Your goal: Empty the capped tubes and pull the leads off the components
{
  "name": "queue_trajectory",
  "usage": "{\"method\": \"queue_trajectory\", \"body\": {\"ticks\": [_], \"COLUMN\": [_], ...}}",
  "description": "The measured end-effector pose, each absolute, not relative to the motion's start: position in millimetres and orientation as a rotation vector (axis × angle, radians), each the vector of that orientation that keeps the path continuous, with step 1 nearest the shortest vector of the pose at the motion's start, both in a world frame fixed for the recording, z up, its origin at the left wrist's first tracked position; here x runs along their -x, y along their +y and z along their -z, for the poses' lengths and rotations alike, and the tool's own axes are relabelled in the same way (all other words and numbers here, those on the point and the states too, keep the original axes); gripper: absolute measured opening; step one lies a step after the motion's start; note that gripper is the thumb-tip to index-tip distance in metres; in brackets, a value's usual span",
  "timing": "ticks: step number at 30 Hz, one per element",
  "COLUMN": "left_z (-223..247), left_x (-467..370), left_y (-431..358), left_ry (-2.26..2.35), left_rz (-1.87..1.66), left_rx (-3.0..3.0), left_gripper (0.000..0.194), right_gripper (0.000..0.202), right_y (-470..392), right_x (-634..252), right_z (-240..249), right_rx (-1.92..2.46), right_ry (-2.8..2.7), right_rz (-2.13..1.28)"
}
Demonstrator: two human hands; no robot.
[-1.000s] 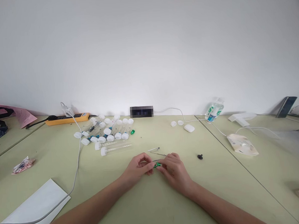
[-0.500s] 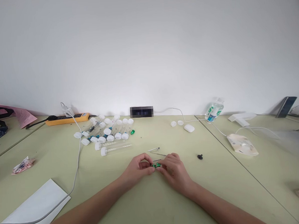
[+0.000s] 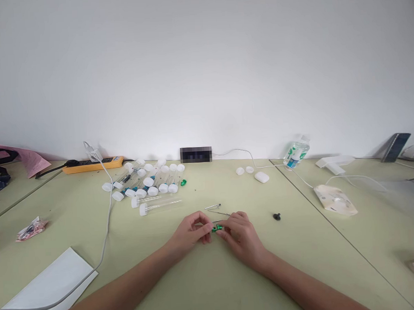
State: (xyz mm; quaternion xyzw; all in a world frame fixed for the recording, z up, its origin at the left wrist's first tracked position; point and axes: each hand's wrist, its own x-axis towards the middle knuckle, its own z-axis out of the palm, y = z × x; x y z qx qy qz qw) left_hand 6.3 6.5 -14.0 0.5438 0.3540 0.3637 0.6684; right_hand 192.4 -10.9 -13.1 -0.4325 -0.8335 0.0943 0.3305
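At the front middle of the table, a small shiny green part (image 3: 218,227) lies between my two hands. My right hand (image 3: 241,232) pinches its right side with thumb and fingertips. Curled fingers of my left hand (image 3: 194,229) close at the part's left end, thumb over the forefinger. Just beyond my hands lie thin metal rods (image 3: 213,206), one with a small knob. Another green piece (image 3: 183,182) rests farther back beside the capped clear tubes (image 3: 163,206).
A yellow power strip (image 3: 93,167) and grey cable (image 3: 108,220) are on the left, near white paper (image 3: 51,292). A black knob (image 3: 277,216), white case (image 3: 262,177), bottle (image 3: 297,154) and packet (image 3: 335,200) stand or lie to the right.
My left thumb has moved up against the forefinger, and the other left fingers now curl lower. My right hand has barely moved and keeps its pinch.
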Motion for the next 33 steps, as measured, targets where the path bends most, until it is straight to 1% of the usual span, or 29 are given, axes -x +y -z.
{"method": "queue_trajectory", "body": {"ticks": [7, 14, 17, 20, 23, 31, 33], "left_z": [14.0, 14.5, 16.0, 16.2, 16.4, 16.6, 15.5], "left_x": [-6.2, -6.1, -5.4, -5.6, -6.2, -5.9, -6.0], "left_y": [5.8, 7.3, 6.7, 6.9, 7.7, 7.0, 7.2], "left_ry": [0.781, 0.786, 0.77, 0.78, 0.793, 0.792, 0.809], "left_rz": [-0.805, -0.809, -0.792, -0.803, -0.822, -0.815, -0.828], "left_rx": [-1.224, -1.243, -1.233, -1.249, -1.262, -1.247, -1.255], "left_gripper": [0.025, 0.021, 0.024, 0.021, 0.023, 0.021, 0.024], "right_gripper": [0.015, 0.016, 0.015, 0.015, 0.015, 0.013, 0.014], "right_y": [-11.2, -11.3, -11.3, -11.1, -10.7, -11.3, -11.1], "right_x": [-192.8, -192.8, -192.9, -193.0, -193.1, -193.2, -193.2], "right_z": [13.2, 12.6, 13.2, 13.7, 13.7, 12.7, 12.5], "right_rx": [1.148, 1.15, 1.146, 1.15, 1.151, 1.149, 1.145], "right_ry": [-2.177, -2.184, -2.185, -2.18, -2.183, -2.189, -2.188], "right_rz": [-0.282, -0.305, -0.302, -0.316, -0.319, -0.305, -0.306]}}
